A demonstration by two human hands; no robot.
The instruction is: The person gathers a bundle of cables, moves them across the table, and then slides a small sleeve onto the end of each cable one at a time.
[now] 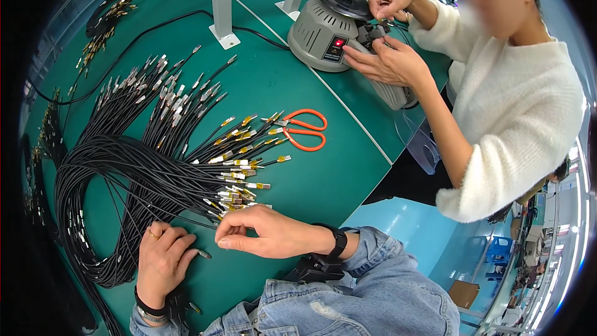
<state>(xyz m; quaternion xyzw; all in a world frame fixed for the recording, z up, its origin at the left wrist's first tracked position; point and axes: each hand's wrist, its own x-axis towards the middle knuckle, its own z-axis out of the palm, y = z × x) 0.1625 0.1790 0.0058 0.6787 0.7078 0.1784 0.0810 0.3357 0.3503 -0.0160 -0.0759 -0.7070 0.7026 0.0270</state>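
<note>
A large looped bundle of black cables (124, 162) lies on the green table, its metal-tipped ends fanned out to the right and far side. My left hand (163, 262) rests at the bundle's near edge, fingers bent over a black cable; one metal tip (204, 253) pokes out beside its thumb. My right hand (264, 231) is just beyond the yellow-taped connector ends (235, 196), on their near side. Its thumb and forefinger are curled together in a pinch, and what lies between them is hidden. One thin cable runs toward these fingertips.
Orange-handled scissors (306, 129) lie past the connector ends. A co-worker's hands (398, 62) are at a grey machine (323, 34) with a lit red switch. Grey metal posts (222, 6) stand on the table. More cables (102, 25) lie at the far left.
</note>
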